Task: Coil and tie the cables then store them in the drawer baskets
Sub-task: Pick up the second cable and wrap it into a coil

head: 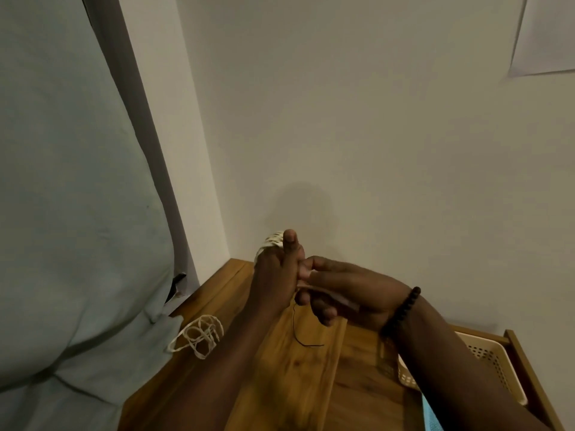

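Head view: left hand (275, 276) holds a cream flat cable coil (271, 241) wound round its fingers above the wooden counter (298, 368); right hand (342, 293), grip narrow, pinches a thin dark tie wire (297, 332). Cable looks light and limp; best held across the bundled turns. Second cream coil (199, 335) lies on the counter; beige perforated plastic drawer basket (494, 362) sits at right.

Dim cream walls (373, 119) meet in a corner above a wooden cabinet top (295, 368), pale curtain (62, 181) alongside.

A cream-white cable (273, 239) is wound on the left hand (273, 275); another cream coil (199, 335) lies on the warm honey-brown wooden top (298, 368). A thin dark tie (298, 331) hangs down. Dark beads form a bracelet (401, 309). At right, a beige basket (494, 362) has dotted perforations. The wall (373, 119) is off-white.
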